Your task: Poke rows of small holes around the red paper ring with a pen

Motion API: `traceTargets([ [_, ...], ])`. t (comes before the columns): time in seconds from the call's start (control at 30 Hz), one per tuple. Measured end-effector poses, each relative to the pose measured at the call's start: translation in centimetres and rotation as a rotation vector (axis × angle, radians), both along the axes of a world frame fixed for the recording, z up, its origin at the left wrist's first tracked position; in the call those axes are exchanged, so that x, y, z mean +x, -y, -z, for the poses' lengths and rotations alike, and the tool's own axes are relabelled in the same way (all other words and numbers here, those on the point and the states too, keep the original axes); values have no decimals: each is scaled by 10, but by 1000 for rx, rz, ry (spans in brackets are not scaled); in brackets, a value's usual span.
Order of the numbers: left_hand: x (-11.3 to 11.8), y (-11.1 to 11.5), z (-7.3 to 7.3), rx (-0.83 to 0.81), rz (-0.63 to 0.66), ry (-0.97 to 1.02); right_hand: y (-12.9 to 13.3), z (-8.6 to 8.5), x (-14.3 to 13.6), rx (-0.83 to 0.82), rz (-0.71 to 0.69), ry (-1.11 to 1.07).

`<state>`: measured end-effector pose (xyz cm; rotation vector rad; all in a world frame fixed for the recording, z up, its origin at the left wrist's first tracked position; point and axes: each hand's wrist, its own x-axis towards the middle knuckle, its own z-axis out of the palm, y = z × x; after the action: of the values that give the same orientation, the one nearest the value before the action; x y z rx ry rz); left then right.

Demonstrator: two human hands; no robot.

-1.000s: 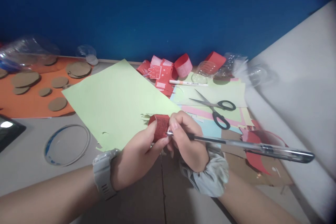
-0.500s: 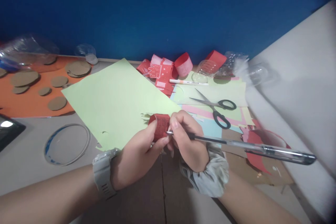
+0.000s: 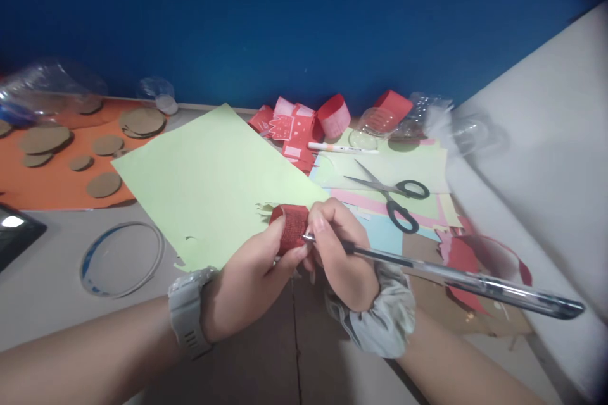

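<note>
A small red paper roll (image 3: 293, 228) covered in dark pen lines is held in my left hand (image 3: 251, 281), thumb in front. Closed around a clear pen (image 3: 427, 267), my right hand (image 3: 342, 250) brings its tip to the roll's right side. The pen's back end points to the lower right. Behind the roll lies a light green sheet (image 3: 209, 183) with torn bits at its near edges. Some fingers of both hands are hidden behind the roll.
Open scissors (image 3: 389, 190) lie on coloured papers at the right, near a white marker (image 3: 342, 148). Red paper pieces (image 3: 299, 133) stand behind. At the left are cardboard discs on an orange sheet (image 3: 57, 183), a tape ring (image 3: 85, 266) and a black device (image 3: 16, 234).
The pen's back end has swung slightly down and to the right. Both hands keep almost the same place and the same holds.
</note>
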<state>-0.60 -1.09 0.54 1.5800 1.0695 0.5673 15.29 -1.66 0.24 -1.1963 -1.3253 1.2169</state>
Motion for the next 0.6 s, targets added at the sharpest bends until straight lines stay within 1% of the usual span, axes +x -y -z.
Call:
traceTargets([
  [0.1,0,-1,-1,0,2,1,0,1,2,8,-30,37],
  [0.2,1,-2,-3,-30,-3,38,-1,3,4,4,-51,-16],
  [0.27,2,-3,-5,-55,-10,95,0,4,3,56,-17,-64],
  [0.37,2,-4,-5,-89,-22,209,2,8,0,180,79,-124],
  [0.43,3,-4,-4,-121,-33,268,5,10,-2,222,130,-168],
  [0.5,2,-3,-3,-134,-47,294,7,12,-3,236,149,-198],
  [0.6,1,-2,-3,-109,-61,278,9,14,-3,264,131,-198],
])
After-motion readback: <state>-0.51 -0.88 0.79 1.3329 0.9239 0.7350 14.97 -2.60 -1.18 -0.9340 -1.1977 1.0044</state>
